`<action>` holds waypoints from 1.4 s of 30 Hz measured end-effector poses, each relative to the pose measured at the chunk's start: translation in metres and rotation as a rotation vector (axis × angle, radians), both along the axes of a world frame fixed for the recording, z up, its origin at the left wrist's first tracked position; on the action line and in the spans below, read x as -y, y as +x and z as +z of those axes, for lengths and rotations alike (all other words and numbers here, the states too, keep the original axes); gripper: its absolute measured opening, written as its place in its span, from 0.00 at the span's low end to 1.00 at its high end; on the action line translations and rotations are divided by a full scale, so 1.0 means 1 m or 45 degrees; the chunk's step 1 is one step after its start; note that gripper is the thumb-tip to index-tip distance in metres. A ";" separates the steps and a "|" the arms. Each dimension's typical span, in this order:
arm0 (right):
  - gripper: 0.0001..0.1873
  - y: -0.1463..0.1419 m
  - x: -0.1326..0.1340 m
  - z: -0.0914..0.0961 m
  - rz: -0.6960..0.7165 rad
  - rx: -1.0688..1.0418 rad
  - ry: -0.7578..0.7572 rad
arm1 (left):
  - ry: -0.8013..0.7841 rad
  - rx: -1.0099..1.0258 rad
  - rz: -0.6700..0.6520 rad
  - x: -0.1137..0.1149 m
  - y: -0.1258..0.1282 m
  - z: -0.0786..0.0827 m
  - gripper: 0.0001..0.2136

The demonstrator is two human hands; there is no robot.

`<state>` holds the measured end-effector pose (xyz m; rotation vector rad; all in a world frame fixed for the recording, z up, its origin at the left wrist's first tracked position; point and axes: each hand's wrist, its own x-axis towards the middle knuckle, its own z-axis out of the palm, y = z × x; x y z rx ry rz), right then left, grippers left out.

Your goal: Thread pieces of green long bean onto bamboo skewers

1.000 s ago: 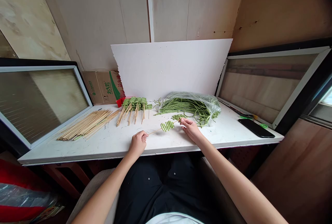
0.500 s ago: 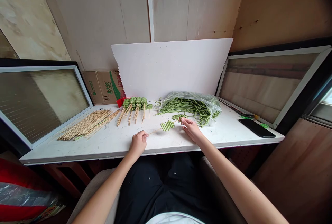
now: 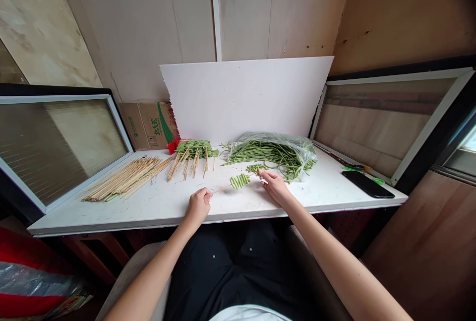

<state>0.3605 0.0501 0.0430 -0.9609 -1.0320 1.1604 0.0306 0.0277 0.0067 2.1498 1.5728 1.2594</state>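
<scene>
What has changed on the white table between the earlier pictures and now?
Nothing visibly moved, and nothing was taken hold of or let go. The left hand still grips one end of the bamboo skewer, the right hand pinches near the other, and the threaded green bean sits between them. The loose skewers, bagged beans and black phone stayed put.

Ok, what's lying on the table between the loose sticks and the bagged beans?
The stack of bean skewers lies between the sticks and the beans, as the head view shows.
</scene>
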 end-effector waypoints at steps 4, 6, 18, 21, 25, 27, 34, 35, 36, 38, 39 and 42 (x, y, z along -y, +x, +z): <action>0.23 -0.001 -0.001 -0.001 -0.007 0.000 0.003 | 0.019 -0.007 0.000 0.000 -0.001 -0.002 0.11; 0.23 -0.001 -0.002 -0.004 -0.011 0.035 0.026 | 0.030 -0.009 -0.002 0.000 -0.001 -0.001 0.11; 0.22 -0.002 -0.001 -0.004 0.000 0.052 0.083 | 0.055 -0.008 -0.011 0.002 -0.001 0.001 0.10; 0.21 -0.002 0.000 -0.003 0.026 0.008 0.083 | 0.058 -0.002 0.002 0.002 0.000 0.000 0.10; 0.23 -0.001 -0.002 -0.004 0.037 -0.032 0.052 | 0.064 -0.008 -0.001 0.002 -0.001 -0.002 0.10; 0.24 -0.001 -0.002 -0.004 0.034 -0.046 0.039 | 0.068 -0.010 -0.012 0.002 -0.001 -0.002 0.10; 0.24 -0.001 -0.004 -0.006 -0.043 0.032 0.077 | 0.077 -0.028 -0.021 0.001 0.001 -0.004 0.11; 0.24 -0.002 -0.004 -0.007 -0.065 0.057 0.085 | 0.080 -0.032 -0.022 0.000 0.000 -0.005 0.11; 0.25 -0.002 -0.005 -0.008 -0.086 0.075 0.091 | 0.083 -0.033 -0.023 -0.001 0.000 -0.006 0.11; 0.26 -0.004 -0.006 -0.011 -0.129 0.086 0.095 | 0.088 -0.032 -0.026 -0.002 0.000 -0.008 0.11; 0.26 -0.006 -0.006 -0.012 -0.148 0.084 0.093 | 0.091 -0.029 -0.027 -0.002 0.000 -0.008 0.11; 0.25 -0.010 -0.007 -0.013 -0.173 0.091 0.087 | 0.082 -0.022 -0.030 -0.003 -0.001 -0.009 0.10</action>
